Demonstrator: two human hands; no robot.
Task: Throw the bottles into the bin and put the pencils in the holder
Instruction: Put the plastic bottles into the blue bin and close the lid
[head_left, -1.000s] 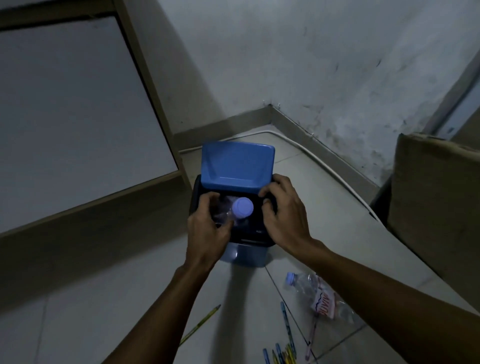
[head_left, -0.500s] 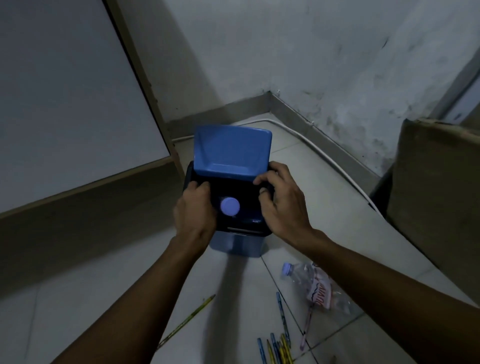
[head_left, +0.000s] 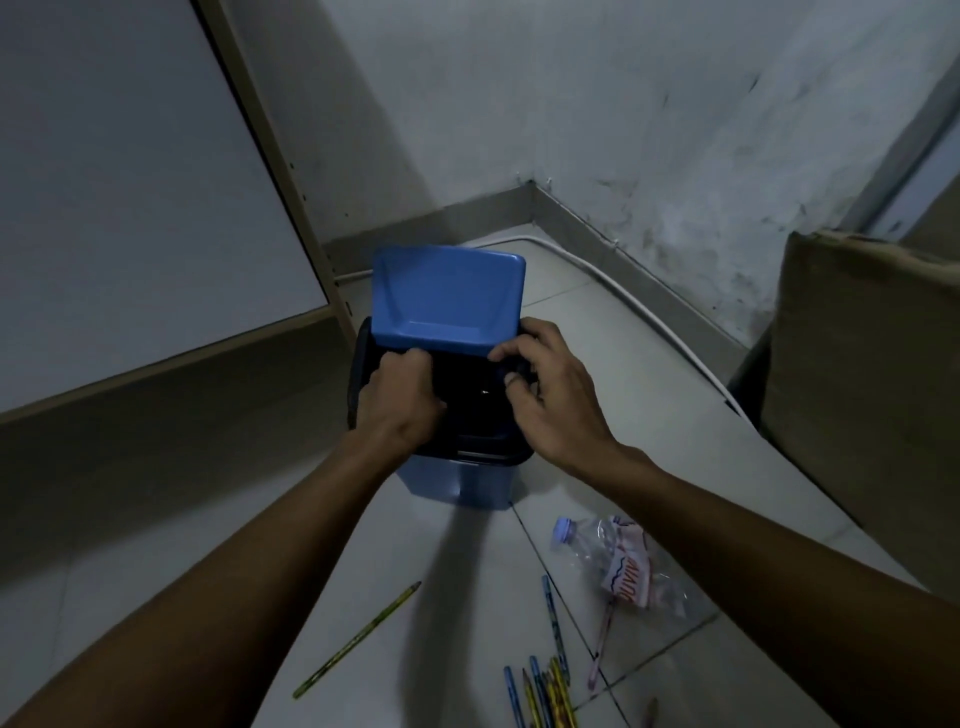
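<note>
A small blue bin (head_left: 457, 483) with a dark rim stands on the tiled floor, its blue lid (head_left: 447, 296) tipped up and open. My left hand (head_left: 400, 400) hangs over the dark opening with its fingers curled down and nothing visible in them. My right hand (head_left: 550, 395) grips the bin's rim on the right, by the lid. No bottle shows inside the dark opening. A crushed clear bottle (head_left: 618, 561) with a pale cap lies on the floor to the bin's lower right. Several pencils (head_left: 545, 691) lie bunched near the bottom edge, and one yellow-green pencil (head_left: 358, 639) lies apart to the left.
A large white board in a wooden frame (head_left: 130, 182) leans at the left. A brown boxy object (head_left: 857, 364) stands at the right. A white cable (head_left: 623, 296) runs along the wall's base behind the bin. No pencil holder is in view.
The clear bottle with the pale cap that my left hand held over the opening has dropped out of sight into the bin. My right hand stayed on the rim.
</note>
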